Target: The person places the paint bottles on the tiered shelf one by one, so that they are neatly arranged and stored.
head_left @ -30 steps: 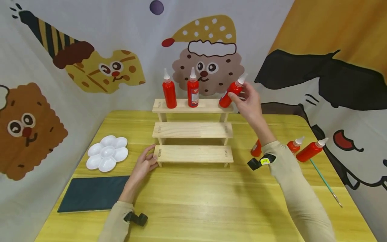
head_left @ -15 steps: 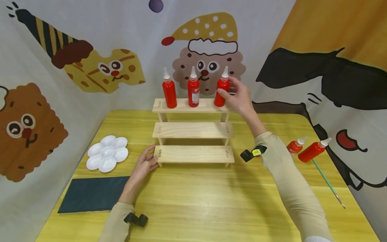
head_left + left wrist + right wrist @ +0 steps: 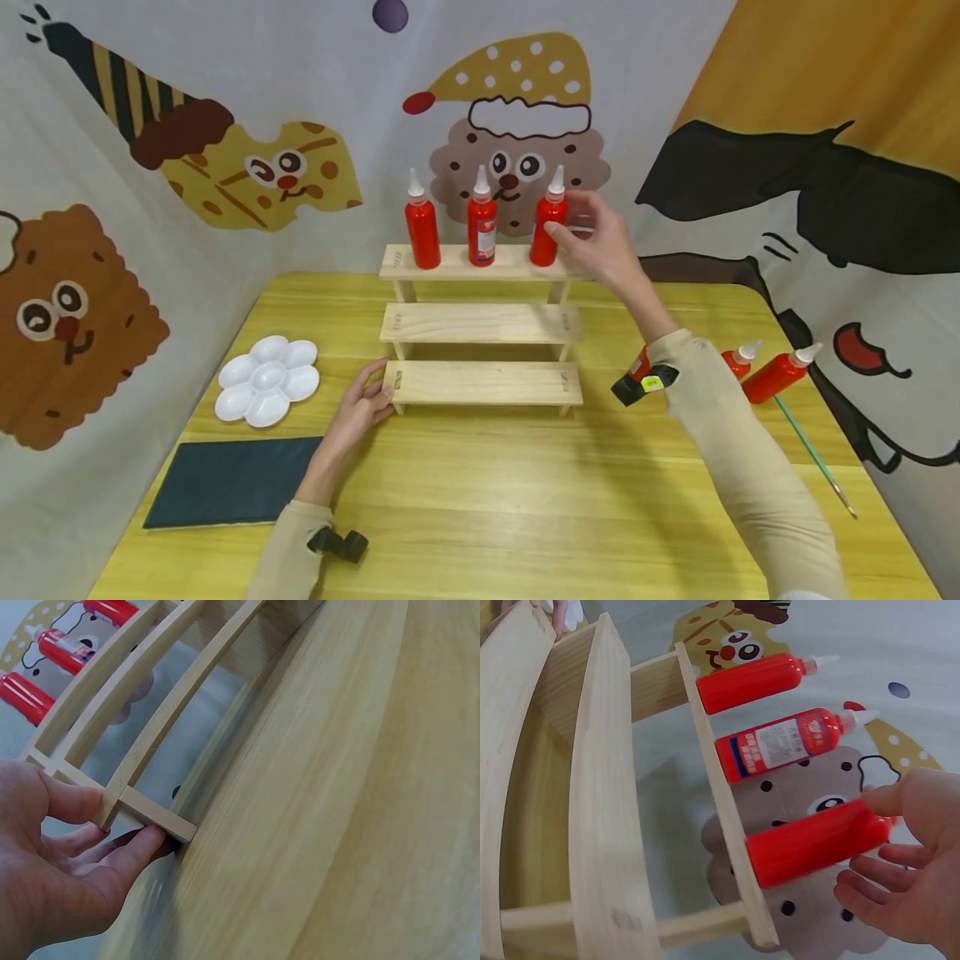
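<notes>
A three-step wooden display stand [image 3: 480, 383] stands on the table. Three red paint bottles with white nozzle tips are lined up on its top step: a left one [image 3: 423, 235], a middle one [image 3: 482, 237] with its label showing, and a right one [image 3: 546, 237]. My right hand [image 3: 600, 242] is at the right bottle, its thumb against the bottle's side and its fingers loose and spread behind; the bottle [image 3: 817, 840] stands upright. At the left end of the lowest step, my left hand [image 3: 363, 408] holds the stand between thumb and fingers [image 3: 142, 847].
More red bottles, one leaning [image 3: 776, 379], are at the right, partly hidden by the right sleeve. A paintbrush [image 3: 817, 458] lies beside them. On the left are a white flower-shaped palette [image 3: 267, 379] and a dark flat board [image 3: 232, 483]. A printed cloth hangs behind.
My right hand brought the tilted bottle leftward and set it upright on the top step, and its fingers have since loosened away from it. The left hand has stayed put.
</notes>
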### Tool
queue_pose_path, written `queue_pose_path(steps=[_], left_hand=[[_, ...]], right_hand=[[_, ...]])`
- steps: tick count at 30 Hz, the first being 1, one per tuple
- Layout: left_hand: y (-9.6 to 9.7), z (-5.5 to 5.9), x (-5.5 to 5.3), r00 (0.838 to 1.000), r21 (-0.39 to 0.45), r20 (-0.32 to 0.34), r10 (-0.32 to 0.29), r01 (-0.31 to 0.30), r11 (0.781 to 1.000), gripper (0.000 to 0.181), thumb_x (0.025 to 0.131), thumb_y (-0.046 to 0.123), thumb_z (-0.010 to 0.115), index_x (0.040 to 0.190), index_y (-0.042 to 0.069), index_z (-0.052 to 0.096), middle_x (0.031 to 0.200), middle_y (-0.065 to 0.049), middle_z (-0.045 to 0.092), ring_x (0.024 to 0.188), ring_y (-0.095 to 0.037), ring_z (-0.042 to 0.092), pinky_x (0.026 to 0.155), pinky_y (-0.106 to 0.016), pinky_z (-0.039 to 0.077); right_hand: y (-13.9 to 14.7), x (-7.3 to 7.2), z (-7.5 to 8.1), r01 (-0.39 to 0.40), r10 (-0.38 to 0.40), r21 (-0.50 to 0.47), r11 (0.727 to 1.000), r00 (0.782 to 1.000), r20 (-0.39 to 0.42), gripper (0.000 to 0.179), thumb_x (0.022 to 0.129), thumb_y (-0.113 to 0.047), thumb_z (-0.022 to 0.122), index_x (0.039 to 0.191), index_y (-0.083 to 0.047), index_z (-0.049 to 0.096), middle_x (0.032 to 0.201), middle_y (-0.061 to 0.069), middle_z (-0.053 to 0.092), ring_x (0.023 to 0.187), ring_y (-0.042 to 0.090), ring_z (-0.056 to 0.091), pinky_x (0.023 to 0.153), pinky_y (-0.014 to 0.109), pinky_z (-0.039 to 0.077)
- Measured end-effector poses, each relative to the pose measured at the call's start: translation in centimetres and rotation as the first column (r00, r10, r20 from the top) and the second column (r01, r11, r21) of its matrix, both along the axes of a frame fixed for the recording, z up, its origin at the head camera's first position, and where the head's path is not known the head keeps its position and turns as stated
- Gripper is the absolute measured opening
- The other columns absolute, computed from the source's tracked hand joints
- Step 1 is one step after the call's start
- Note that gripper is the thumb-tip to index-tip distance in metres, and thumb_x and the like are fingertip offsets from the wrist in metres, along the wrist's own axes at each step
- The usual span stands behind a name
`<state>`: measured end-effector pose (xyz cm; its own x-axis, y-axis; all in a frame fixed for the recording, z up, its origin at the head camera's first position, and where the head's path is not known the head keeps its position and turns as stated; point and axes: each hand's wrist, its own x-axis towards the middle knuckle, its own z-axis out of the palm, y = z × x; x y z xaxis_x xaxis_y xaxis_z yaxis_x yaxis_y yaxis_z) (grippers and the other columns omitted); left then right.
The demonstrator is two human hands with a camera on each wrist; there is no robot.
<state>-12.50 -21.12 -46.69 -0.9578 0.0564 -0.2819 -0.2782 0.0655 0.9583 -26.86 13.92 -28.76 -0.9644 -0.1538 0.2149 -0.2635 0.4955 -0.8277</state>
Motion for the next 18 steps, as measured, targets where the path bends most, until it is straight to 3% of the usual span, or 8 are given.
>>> queue_pose_path(steps=[7,18], left_hand=[[-0.1,-0.1,-0.1,1.000,0.003,0.000,-0.007,0.007,1.000,0.059,0.108,0.007,0.044,0.162,0.012,0.022,0.151,-0.030,0.044,0.115,-0.012,0.061,0.097,-0.028,0.050],[0.2,0.0,-0.1,1.000,0.019,0.013,0.002,-0.002,1.000,0.059,0.108,0.006,0.042,0.163,0.011,0.020,0.154,-0.030,0.040,0.124,-0.020,0.055,0.104,-0.034,0.047]], right_hand=[[2.5,1.4,0.9,-0.036,0.038,0.028,0.999,0.997,-0.072,0.056,0.099,-0.020,0.067,0.149,-0.005,0.045,0.145,0.018,0.054,0.132,0.034,0.052,0.114,0.050,0.041],[7.3,4.5,0.5,0.041,-0.027,0.140,0.989,0.995,-0.100,0.057,0.100,-0.027,0.066,0.149,-0.006,0.046,0.144,0.019,0.056,0.131,0.037,0.054,0.111,0.055,0.042]])
